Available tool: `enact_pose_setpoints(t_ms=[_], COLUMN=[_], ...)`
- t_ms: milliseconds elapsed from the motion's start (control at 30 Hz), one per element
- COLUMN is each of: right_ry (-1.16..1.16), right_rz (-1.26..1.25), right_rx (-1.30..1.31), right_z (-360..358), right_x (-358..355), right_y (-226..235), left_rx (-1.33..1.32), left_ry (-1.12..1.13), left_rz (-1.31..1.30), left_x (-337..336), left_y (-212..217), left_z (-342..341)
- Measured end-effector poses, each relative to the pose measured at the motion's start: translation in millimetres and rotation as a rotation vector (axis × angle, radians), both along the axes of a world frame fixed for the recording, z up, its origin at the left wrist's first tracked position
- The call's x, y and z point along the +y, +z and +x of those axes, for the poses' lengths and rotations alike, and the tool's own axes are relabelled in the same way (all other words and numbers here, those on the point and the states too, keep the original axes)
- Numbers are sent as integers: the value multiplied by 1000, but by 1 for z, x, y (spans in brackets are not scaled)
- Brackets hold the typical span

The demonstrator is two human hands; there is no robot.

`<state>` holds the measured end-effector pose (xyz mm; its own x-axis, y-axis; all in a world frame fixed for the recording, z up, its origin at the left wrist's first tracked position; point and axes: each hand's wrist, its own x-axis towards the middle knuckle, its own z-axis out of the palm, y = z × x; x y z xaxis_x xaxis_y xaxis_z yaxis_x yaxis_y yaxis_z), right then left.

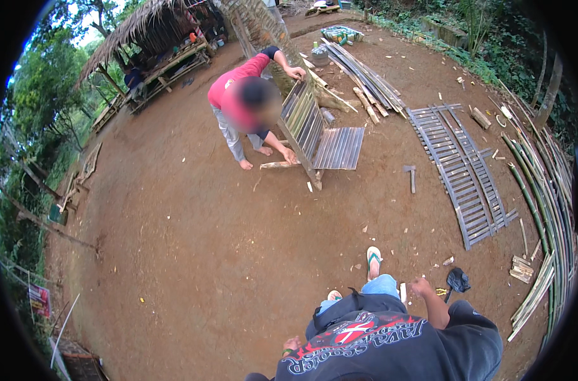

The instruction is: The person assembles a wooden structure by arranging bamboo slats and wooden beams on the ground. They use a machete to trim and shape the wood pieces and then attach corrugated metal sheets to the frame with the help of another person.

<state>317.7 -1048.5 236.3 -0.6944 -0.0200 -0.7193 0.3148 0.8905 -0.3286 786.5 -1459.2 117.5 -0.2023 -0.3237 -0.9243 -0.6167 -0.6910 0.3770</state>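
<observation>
My right hand [420, 287] is beside my right thigh, its fingers curled; whether anything is inside them is hidden. A short pale strip [403, 292] shows close to its left, and I cannot tell if they touch. Low at my left side, my left hand [291, 344] is partly covered by my dark printed shirt [365, 346], so its fingers do not show clearly. Ahead, a co-worker [241, 95] in a red top bends over a slatted bamboo chair [305, 127], one hand at its top and the other near its lower frame.
A hatchet [413, 180] lies on the brown dirt, left of a long slatted panel [457, 171]. Bamboo poles [549, 190] are piled at the far right, with more strips [365, 73] behind the chair. A black bag [458, 279] lies right of me. A thatched shelter [155, 51] stands far left.
</observation>
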Motion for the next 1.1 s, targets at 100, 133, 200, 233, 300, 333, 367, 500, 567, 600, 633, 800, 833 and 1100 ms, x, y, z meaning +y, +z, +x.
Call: enact_pose_setpoints(t_ms=[100,133,200,233,300,333,367,500,567,600,633,800,833,1100], right_ry=[15,27,46,74,82,107,73,28,61,80,97,62,66,61], right_rz=[11,26,45,52,22,-3,2,13,2,15,23,-6,2,43], right_rx=[31,42,25,21,48,53,34,20,50,47,43,49,66,66], right_z=[2,2,5,5,3,3,4,-3,-10,-13,-14,-30,-31,-33], right_x=[5,6,3,-3,9,7,-3,-31,-26,-27,-39,-55,-57,-52], right_y=[-12,-18,-13,-12,-24,-30,-20,7,-20,-26,-19,-20,-20,-37], left_rx=[-14,-25,-82,-106,-124,-134,-144,-105,-86,-91,-96,-68,-73,-53], left_ry=[23,15,-55,-71,-259,-261,-270,-23,50,60,67,72,73,51], left_rz=[84,106,54,26,-26,-49,-72,-58,-44,-56,-72,-83,-88,-67], left_x=[-5,-6,-8,-7,-15,-16,-18,-21,-22,-23,-27,-25,-24,-59], left_y=[-19,-22,-18,-16,10,22,33,34,24,22,21,24,31,3], left_z=[12,16,6,6,-28,-31,-36,-44,-47,-47,-44,-48,-52,-64])
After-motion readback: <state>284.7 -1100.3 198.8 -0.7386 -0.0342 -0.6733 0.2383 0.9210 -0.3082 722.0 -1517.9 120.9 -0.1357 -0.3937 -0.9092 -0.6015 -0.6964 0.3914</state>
